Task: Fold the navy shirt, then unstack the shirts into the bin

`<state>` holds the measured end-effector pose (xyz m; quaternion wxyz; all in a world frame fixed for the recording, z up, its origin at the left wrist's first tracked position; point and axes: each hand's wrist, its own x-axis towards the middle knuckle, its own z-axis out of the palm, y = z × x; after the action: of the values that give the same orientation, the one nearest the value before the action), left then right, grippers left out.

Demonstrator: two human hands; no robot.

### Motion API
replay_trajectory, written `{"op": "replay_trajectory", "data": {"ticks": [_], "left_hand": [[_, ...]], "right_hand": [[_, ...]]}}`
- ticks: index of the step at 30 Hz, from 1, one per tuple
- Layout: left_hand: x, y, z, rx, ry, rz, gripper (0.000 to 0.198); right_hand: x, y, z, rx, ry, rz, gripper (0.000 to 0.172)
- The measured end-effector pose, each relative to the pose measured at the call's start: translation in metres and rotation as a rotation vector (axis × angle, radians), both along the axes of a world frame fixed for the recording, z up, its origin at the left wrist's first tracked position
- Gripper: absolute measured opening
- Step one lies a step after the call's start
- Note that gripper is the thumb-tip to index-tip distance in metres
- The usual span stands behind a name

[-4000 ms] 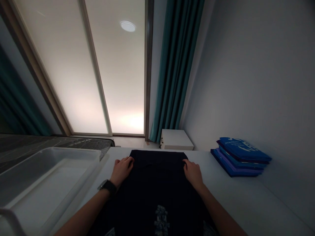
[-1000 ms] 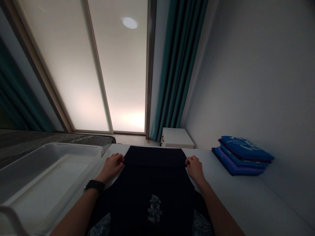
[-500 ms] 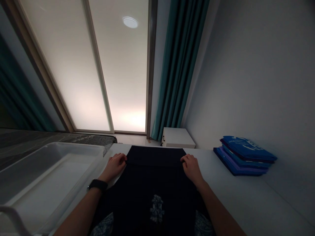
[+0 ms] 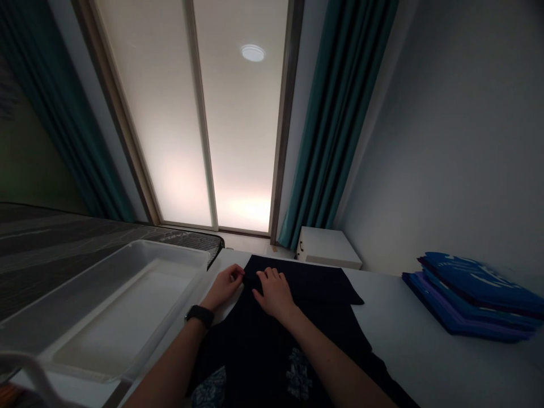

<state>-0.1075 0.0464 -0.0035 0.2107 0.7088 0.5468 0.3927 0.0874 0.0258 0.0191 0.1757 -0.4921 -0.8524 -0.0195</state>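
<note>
The dark garment (image 4: 323, 326) lies spread on the white tabletop (image 4: 391, 309) in front of us, its far end turned back toward us as a flap (image 4: 321, 283). We judge the step in hand to be tidying the left end of that fold. Our left hand (image 4: 223, 288) pinches the cloth at the flap's left edge; our right hand (image 4: 275, 292) rests on it close by, fingers loosely bent, though we cannot tell whether it grips any fabric. The next move seems to call for keeping the crease straight while smoothing that edge.

Half a second ago our right hand was at the flap's right end; now it has crossed over, leaving that corner free. Outward, the clear bin (image 4: 193, 259) stands left, the folded stack (image 4: 471, 300) right.
</note>
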Motion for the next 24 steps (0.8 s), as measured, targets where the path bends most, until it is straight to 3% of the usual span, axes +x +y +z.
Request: {"op": "replay_trajectory", "data": {"ticks": [2, 5, 8, 14, 19, 24], "left_hand": [[0.001, -0.002, 0.002, -0.004, -0.058, -0.017, 0.017], [0.002, -0.003, 0.004, 0.009, -0.102, -0.043, 0.018], [0.002, -0.003, 0.005, 0.005, -0.120, -0.040, 0.019], [0.000, -0.001, 0.006, 0.034, -0.130, 0.024, 0.019], [0.000, -0.003, 0.004, 0.024, 0.114, 0.210, 0.020], [0.007, -0.006, 0.002, 0.004, 0.427, 0.331, 0.019]], "right_hand": [[-0.018, 0.005, -0.004, 0.004, 0.009, -0.027, 0.045], [-0.033, 0.014, -0.004, 0.018, 0.010, -0.067, 0.033], [-0.034, 0.023, -0.001, 0.011, 0.015, -0.075, 0.018], [-0.024, 0.024, -0.007, -0.011, 0.054, 0.062, 0.025], [-0.021, 0.015, -0.014, -0.008, 0.123, 0.117, 0.035], [-0.019, 0.014, -0.013, 0.030, 0.130, 0.149, 0.012]]}}
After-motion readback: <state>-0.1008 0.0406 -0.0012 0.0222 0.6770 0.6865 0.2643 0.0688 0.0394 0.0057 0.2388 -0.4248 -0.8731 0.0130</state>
